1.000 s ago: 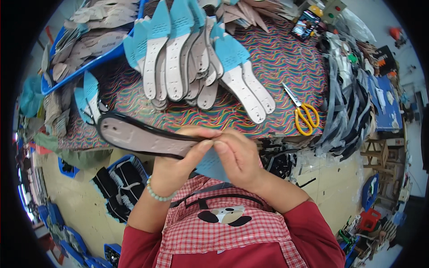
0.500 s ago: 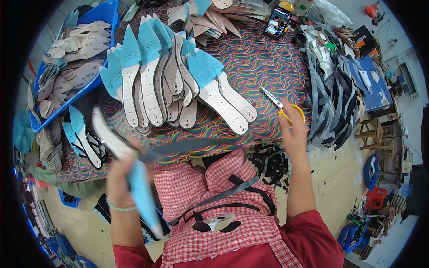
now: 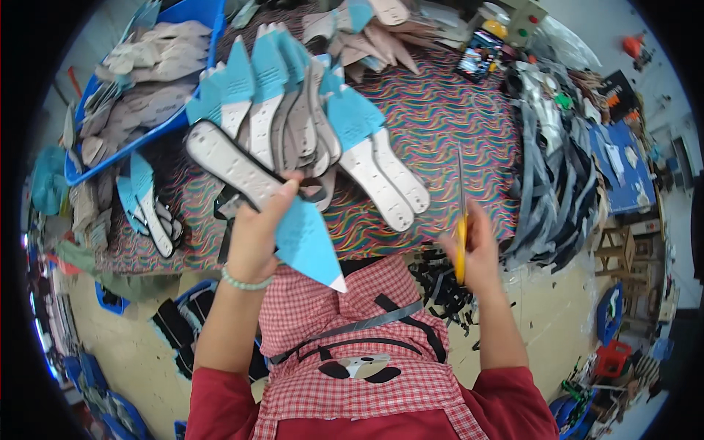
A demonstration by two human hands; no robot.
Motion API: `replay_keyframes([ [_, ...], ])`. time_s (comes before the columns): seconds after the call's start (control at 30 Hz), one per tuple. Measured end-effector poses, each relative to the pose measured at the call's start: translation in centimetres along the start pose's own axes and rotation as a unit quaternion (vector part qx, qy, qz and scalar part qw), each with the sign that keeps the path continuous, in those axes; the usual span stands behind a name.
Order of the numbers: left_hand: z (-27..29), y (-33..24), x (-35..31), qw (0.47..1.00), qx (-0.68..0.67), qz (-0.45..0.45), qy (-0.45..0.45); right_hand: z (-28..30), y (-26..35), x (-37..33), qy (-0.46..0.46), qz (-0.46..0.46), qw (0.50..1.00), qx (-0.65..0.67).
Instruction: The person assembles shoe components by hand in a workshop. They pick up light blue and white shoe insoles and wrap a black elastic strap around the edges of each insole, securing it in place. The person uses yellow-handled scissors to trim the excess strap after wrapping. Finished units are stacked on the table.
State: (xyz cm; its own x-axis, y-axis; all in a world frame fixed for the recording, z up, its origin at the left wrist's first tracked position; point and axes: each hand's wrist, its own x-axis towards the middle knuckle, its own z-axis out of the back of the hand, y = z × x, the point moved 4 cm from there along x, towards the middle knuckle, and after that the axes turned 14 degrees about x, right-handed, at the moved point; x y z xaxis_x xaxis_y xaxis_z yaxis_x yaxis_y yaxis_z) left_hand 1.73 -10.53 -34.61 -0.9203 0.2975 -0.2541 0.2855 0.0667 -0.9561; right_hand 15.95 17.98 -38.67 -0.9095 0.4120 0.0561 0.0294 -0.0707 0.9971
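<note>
My left hand (image 3: 257,231) is closed around a shoe insole (image 3: 304,238), white with a dark edge at its rounded end and blue toward its pointed end. The insole is held aslant over the near part of the table, blue point toward me. Dark strip material shows beside that hand, partly hidden by it. In my right hand (image 3: 482,253) are scissors (image 3: 461,249) with yellow handles, raised with the blades pointing away from me. Just beyond my left hand lies a fanned pile of similar insoles (image 3: 268,95); two more insoles (image 3: 370,183) lie to its right.
A blue crate (image 3: 172,125) of insoles stands at far left, near a small insole bundle (image 3: 150,213). Toward the back are another insole stack (image 3: 381,48) and a phone (image 3: 480,55). Dark strips (image 3: 546,169) hang over the right edge of the patterned table (image 3: 455,110).
My left hand has moved right and away from me, and the insole has turned in it. My right hand has picked the scissors up off the table and drawn them nearer.
</note>
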Motion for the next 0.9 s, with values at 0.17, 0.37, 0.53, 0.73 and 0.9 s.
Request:
replay_keyframes([
  [0.17, -0.4, -0.4, 0.4, 0.979, -0.14, 0.04, 0.141, -8.8, 3.9, -2.5, 0.31, -0.06, 0.942, -0.115],
  [0.37, -0.3, 0.2, -0.4, 0.952, -0.182, 0.125, 0.21, -11.2, 5.0, -0.8, 0.26, 0.046, 0.955, -0.137],
  [0.53, -1.4, -0.5, 0.0, 0.99, -0.063, 0.064, 0.109, -8.4, 2.8, -1.2, 0.175, 0.099, 0.968, -0.152],
  [0.73, -1.5, -0.6, -0.3, 0.981, 0.172, -0.065, 0.056, 1.5, 0.5, 1.4, -0.046, 0.049, 0.915, -0.397],
  [0.9, -3.6, -0.4, -1.7, 0.972, 0.185, -0.109, 0.098, -0.7, 4.0, 1.7, 0.002, 0.137, 0.951, -0.278],
])
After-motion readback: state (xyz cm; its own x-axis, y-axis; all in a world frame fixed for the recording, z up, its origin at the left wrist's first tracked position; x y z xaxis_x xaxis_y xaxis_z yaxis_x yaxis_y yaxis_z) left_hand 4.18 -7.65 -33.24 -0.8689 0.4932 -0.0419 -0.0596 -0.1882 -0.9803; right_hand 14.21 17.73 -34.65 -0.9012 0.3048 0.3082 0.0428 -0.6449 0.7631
